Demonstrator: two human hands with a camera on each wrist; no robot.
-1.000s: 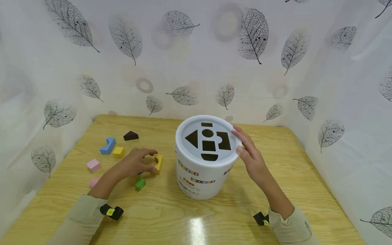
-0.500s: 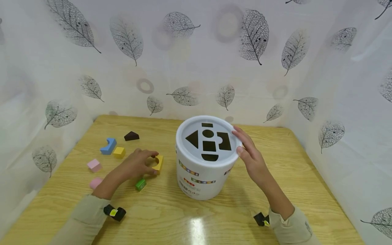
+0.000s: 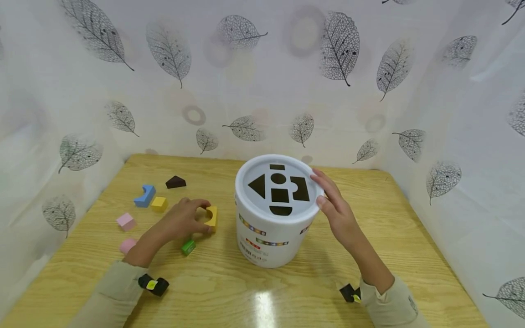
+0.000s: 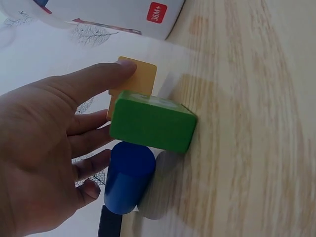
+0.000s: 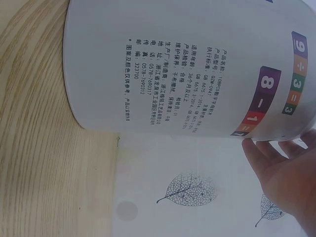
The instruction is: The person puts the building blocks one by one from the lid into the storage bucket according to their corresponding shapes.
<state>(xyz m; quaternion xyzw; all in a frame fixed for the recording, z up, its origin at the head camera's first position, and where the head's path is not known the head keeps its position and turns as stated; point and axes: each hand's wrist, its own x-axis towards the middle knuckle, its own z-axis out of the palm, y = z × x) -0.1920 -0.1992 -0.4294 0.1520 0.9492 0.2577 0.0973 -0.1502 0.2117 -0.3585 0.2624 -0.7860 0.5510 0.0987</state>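
My left hand [image 3: 184, 222] pinches a yellow block with a curved cutout [image 3: 212, 218] left of the bucket, thumb on its near end. The left wrist view shows the thumb on the yellow block [image 4: 140, 76], partly behind a green block [image 4: 153, 123]. A blue cylinder [image 4: 128, 175] stands by the curled lower fingers; the hand hides it in the head view. My right hand [image 3: 338, 214] rests on the rim and side of a white bucket [image 3: 270, 246], whose lid has shaped holes. In the right wrist view, its fingers [image 5: 259, 150] lie against the printed bucket wall.
Left on the wooden table [image 3: 229, 296] lie a dark triangular block [image 3: 175, 182], a blue arch block [image 3: 145, 196], a yellow cube [image 3: 159, 204], a pink block [image 3: 126, 222] and a rounded pink block [image 3: 127, 245]. A leaf-patterned curtain [image 3: 262, 91] surrounds the table.
The left forearm has shifted slightly right, and the left fingers have closed in on the yellow block, which has barely moved. My right hand and the bucket stay in place.
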